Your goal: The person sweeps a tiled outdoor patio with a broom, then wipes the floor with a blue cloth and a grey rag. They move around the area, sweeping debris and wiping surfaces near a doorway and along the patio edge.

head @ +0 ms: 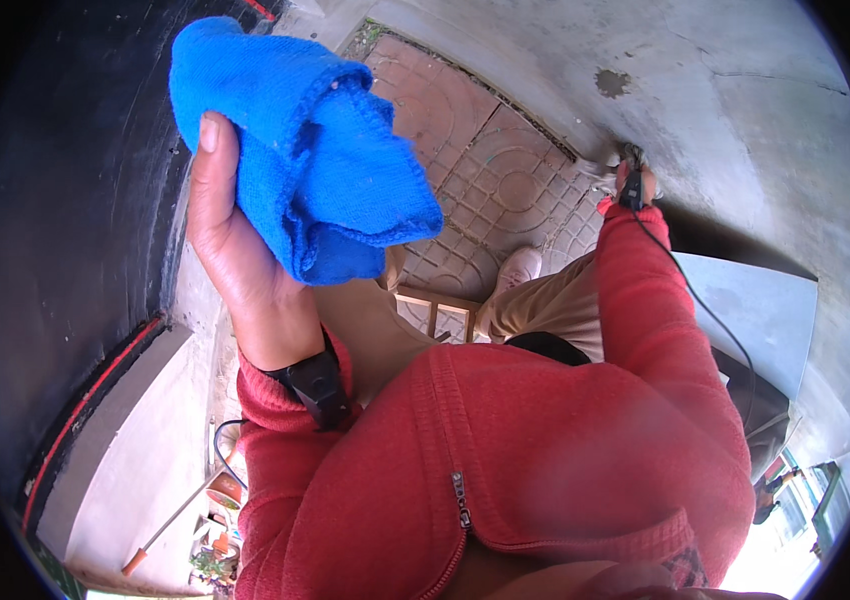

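Observation:
In the upper left, my left hand (226,225) holds a folded bright blue cloth (342,172), with its thumb against the cloth's near side. The cloth is bunched, with loose edges hanging towards the right. My left hand is close to a dark, board-like wall surface (72,172). Far off at the right, my right hand (648,184) is low beside the grey wall (732,97). A black wrist device (631,187) hides part of this hand. Pale and greyish material (601,174) shows beside its fingers; I cannot tell what it is or whether the hand grips it.
Patterned reddish paving tiles (519,187) cover the ground, with a pink shoe (519,270) on them. A wooden frame (436,304) stands between my legs. A pale flat panel (759,307) lies beside my right arm. A wooden-handled rod (170,521) and potted plants (211,566) are lower left.

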{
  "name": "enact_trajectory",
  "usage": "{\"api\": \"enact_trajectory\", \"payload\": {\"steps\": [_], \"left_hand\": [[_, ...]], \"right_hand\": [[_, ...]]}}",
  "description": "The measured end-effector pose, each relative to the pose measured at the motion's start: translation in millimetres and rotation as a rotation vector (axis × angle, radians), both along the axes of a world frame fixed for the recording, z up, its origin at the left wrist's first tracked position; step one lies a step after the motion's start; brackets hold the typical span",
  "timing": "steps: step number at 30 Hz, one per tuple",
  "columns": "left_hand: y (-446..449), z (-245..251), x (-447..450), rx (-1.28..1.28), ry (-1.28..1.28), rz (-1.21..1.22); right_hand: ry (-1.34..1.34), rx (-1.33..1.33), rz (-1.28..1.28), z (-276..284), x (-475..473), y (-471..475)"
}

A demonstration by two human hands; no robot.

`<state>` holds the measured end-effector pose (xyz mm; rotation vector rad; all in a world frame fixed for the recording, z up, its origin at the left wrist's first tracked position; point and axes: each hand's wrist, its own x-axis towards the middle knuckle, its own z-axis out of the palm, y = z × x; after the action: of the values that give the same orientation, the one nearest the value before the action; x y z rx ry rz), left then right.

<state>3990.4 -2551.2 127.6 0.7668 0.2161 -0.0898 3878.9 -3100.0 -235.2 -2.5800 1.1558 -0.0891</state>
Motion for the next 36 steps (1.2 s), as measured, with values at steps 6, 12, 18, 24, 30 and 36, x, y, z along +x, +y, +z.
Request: {"api": "enact_trajectory", "payload": {"steps": [6,12,18,24,30,36], "left_hand": [[-3.2,-3.2,2.7,-0.031,0.033,0.002],[-1.9,-1.7,3.5,0.004,-0.032,-0.065],[11.1,0.6,3.0,0.036,-0.009,0.014],[23.7,2.1,-0.4,-0.019,-0.034,-0.024],[27.7,-0.2,2.3,0.042,-0.017,0.018],[24.9,-2.6,4.3,0.044,-0.016,0.063]], "right_hand": [[-0.163,-0.139,0.514,26.8,115.5,66.7],[-0.353,0.337,0.317,40.0,216.5,162.5],[-0.148,0.019,0.137,86.4,126.0,103.2],[0.276,-0.155,0.112,87.4,5.3,-36.3],[0.306,-0.207,0.531,89.8,99.8,6.3],[0.014,-0.218,0.751,136.2,260.9,182.2]]}}
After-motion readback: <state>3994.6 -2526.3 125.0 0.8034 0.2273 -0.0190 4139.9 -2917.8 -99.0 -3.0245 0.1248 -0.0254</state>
